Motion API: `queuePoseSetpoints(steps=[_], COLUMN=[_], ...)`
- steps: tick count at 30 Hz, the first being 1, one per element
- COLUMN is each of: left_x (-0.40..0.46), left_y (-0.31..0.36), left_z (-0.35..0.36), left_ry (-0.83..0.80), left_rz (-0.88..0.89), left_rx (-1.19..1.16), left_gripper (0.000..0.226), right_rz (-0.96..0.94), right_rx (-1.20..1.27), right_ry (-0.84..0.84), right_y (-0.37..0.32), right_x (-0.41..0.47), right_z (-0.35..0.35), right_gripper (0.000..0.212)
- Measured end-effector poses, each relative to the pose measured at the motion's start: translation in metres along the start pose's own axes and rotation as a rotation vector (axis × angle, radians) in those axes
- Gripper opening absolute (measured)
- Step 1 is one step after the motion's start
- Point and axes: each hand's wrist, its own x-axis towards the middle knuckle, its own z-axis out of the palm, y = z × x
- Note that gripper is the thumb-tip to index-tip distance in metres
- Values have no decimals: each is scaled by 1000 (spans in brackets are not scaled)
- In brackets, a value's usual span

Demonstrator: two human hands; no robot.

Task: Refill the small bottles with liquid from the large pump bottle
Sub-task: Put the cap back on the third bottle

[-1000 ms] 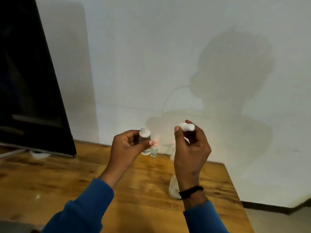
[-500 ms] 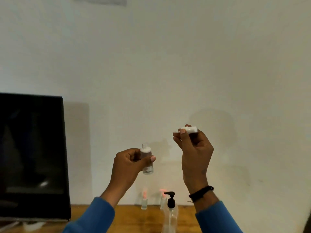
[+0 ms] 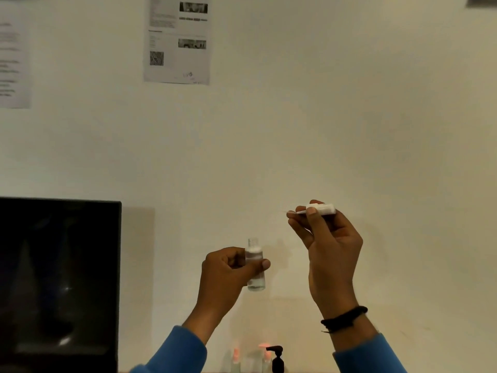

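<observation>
Pale wall (image 3: 322, 117) fills most of the view, with a printed sheet (image 3: 177, 40) bearing a QR code taped high on it and a second sheet (image 3: 13, 55) cut off at the left edge. A dark monitor (image 3: 59, 286) stands at lower left, its base out of frame.

The left hand (image 3: 228, 275) holds a small clear bottle (image 3: 255, 265) upright in mid-air, fingers and thumb curled round its middle; the neck is uncapped, and a band of white shows below the shoulder (label or contents, cannot be told). The lower body looks clear.

The right hand (image 3: 329, 249), raised higher and well apart from the bottle, pinches a white cap (image 3: 321, 209) between thumb and fingertips, lying sideways with a thin tube projecting left; the tube's tip is faint.

At the bottom edge, between the blue sleeves, stand a pump bottle (image 3: 277, 359) with black pump head and two small bottles with pink tops (image 3: 236, 355) (image 3: 265, 352), all cut off below and blurred. The surface itself is barely visible. A black band (image 3: 344, 317) circles the right wrist.
</observation>
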Motion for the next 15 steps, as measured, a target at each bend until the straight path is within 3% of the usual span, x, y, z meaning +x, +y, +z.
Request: queuePoseSetpoints(steps=[15], left_x=[9], left_y=[8], left_z=[5], left_ry=[24], left_rz=[70], left_rx=[70], left_gripper=[43], right_rz=[-9], right_rx=[-9], right_ry=[-53], right_y=[-7], right_x=[-7], right_z=[9], right_gripper=[15])
